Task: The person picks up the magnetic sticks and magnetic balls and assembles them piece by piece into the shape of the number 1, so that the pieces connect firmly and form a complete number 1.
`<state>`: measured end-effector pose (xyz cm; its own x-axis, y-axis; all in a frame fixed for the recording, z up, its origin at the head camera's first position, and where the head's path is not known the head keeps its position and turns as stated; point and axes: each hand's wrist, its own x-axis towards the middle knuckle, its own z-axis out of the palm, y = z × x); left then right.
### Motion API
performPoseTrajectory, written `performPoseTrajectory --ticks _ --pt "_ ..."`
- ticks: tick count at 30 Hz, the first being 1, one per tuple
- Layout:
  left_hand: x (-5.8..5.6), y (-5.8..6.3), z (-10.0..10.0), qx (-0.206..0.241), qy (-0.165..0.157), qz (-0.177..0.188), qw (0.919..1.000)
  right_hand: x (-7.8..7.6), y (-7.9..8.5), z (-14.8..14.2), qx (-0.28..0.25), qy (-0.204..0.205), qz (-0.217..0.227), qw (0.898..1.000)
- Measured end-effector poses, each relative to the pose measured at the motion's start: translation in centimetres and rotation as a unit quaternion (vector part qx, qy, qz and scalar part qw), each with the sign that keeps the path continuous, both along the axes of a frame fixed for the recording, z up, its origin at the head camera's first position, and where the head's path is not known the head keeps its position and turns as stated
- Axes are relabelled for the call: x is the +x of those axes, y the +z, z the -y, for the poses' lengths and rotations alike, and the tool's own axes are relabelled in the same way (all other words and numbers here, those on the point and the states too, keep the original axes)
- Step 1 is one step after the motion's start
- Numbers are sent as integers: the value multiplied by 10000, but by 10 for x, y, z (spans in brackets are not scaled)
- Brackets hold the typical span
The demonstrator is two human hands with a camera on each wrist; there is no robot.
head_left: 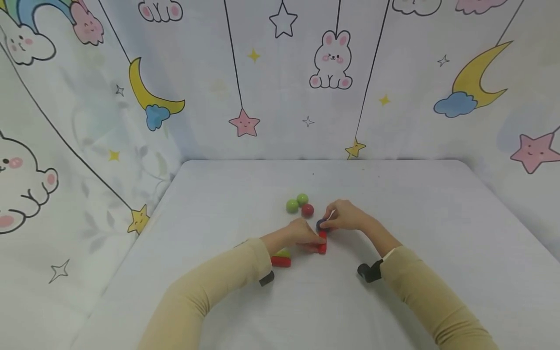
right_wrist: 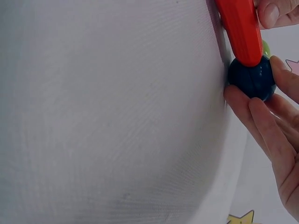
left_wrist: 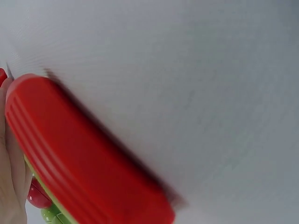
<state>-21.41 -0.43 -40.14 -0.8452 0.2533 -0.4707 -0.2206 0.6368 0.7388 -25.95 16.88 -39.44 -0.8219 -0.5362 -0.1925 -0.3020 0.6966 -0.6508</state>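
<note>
My left hand [head_left: 302, 232] pinches a short red rod [head_left: 323, 248] near the middle of the table. With thumb and fingers, my right hand [head_left: 347, 215] holds a dark blue ball [head_left: 322, 224] at the rod's far end. In the right wrist view, the rounded tip of the red rod [right_wrist: 242, 32] touches the blue ball [right_wrist: 252, 79]. Under my left wrist lie another red rod [head_left: 281, 261] and a yellow-green piece [head_left: 283, 253], partly hidden by the sleeve. That second red rod [left_wrist: 88, 154] fills much of the left wrist view.
Beyond the hands, two green balls [head_left: 292, 206] and a red ball [head_left: 307, 210] sit close together on the white table [head_left: 218, 194]. A patterned curtain [head_left: 280, 87] hangs behind the table's far edge. Black wrist cameras [head_left: 370, 272] stick out below both sleeves.
</note>
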Motion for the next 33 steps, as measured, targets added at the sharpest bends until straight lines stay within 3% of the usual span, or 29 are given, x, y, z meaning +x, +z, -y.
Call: performPoseTrajectory --ticks 4,9,22,27,33 --pt "1 0 2 -85 -165 -218 9996 -2 -2 -1 26 -16 -4 10000" --pt "2 1 7 -512 -642 -737 9939 -2 1 -1 40 -14 5 10000" --pt "2 2 11 -420 -744 -544 9949 -14 -2 -12 347 -304 -77 9989" --pt "-2 0 13 -402 -1120 -605 9910 -18 0 -16 342 -461 -44 9983" --pt "-4 7 14 -506 -1607 -557 9841 -23 1 -18 307 -508 -94 9982"
